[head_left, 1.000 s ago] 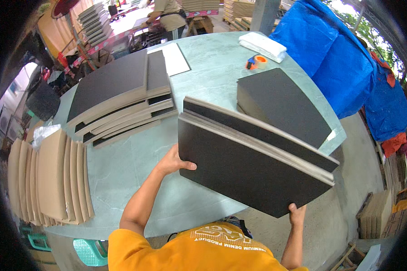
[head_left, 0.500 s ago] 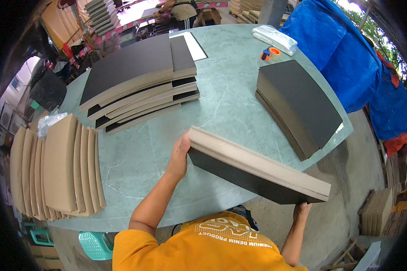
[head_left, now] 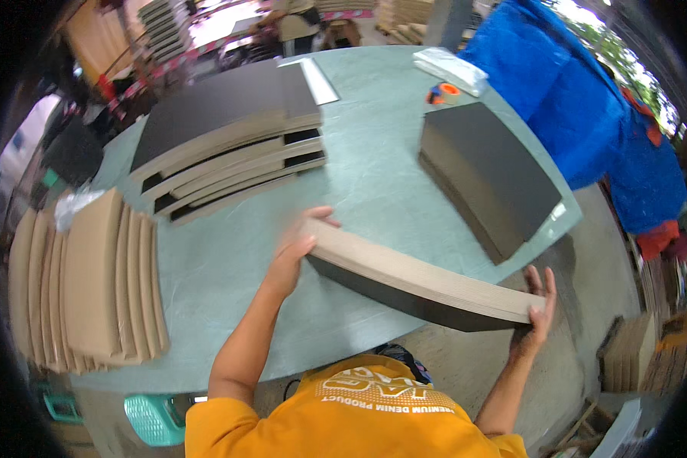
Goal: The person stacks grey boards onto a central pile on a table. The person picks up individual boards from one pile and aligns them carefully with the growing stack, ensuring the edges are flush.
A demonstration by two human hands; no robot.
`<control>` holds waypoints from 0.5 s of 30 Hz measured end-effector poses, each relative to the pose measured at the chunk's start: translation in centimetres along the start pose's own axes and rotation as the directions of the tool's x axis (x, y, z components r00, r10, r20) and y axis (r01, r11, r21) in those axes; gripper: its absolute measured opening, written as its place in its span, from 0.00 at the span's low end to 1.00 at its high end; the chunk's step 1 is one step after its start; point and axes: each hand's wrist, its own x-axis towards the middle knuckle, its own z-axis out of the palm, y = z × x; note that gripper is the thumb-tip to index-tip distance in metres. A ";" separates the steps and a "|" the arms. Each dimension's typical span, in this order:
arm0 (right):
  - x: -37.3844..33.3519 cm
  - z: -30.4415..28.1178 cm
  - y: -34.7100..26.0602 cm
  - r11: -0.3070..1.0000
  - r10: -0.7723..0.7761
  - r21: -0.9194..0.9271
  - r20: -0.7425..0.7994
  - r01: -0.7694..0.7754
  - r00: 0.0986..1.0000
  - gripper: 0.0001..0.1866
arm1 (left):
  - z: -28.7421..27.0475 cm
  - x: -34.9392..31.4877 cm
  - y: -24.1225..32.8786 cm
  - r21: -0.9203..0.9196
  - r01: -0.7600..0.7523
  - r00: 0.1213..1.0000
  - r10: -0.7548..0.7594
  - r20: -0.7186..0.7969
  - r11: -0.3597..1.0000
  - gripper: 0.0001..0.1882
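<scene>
Between my two hands is a thick stack of black-faced boards (head_left: 424, 281), its pale grey-beige layered edge turned up and its black face toward me. My left hand (head_left: 294, 252) grips the stack's left end, thumb on the near side and fingers at the far side. At the right end, my right hand (head_left: 538, 313) holds it with the thumb against the edge and fingers spread upward. The stack tilts down to the right over the table's near edge. Beyond it on the right stands another black-topped stack (head_left: 496, 172). Larger layered stacks of black boards (head_left: 221, 114) lie at the far left.
Brown paper-wrapped packages (head_left: 95, 275) stand in a row on the left of the greenish marbled table (head_left: 229, 282). An orange tape roll (head_left: 449, 93) and folded white plastic (head_left: 452, 70) lie at the far right. A green stool (head_left: 154, 418) stands below. Another person (head_left: 296, 27) is at the back.
My right hand has shifted from under the stack's right end to gripping around it, fingers now showing above. The stack's edges are more even, and my left fingers have opened across its end.
</scene>
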 end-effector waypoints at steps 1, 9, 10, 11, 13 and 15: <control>0.0 0.4 -0.1 0.999 -0.002 0.049 0.004 0.002 1.000 0.47 | 0.4 0.0 -0.1 -0.021 -0.021 0.999 0.020 -0.025 1.000 0.40; 0.8 -1.6 1.4 0.995 -0.024 -0.094 0.141 0.037 0.990 0.42 | 2.0 0.8 -2.1 0.132 -0.227 0.913 0.258 -0.314 0.965 0.35; 0.5 -1.7 1.2 0.996 0.001 -0.093 0.072 0.006 0.997 0.37 | 2.6 1.0 -2.0 0.076 -0.193 0.904 0.207 -0.374 0.978 0.33; 0.2 -1.7 0.8 0.996 0.027 -0.088 0.010 -0.026 1.000 0.32 | 3.0 1.3 -2.1 0.017 -0.160 0.888 0.152 -0.435 0.987 0.32; 0.0 -1.1 1.0 0.995 0.071 -0.074 -0.020 -0.072 0.997 0.25 | 3.1 1.3 -1.9 0.111 -0.201 0.876 0.229 -0.423 0.973 0.28; 0.6 -2.5 1.4 0.992 0.083 -0.097 0.043 -0.079 0.996 0.21 | 3.0 1.3 -2.0 0.207 -0.215 0.872 0.283 -0.399 0.954 0.26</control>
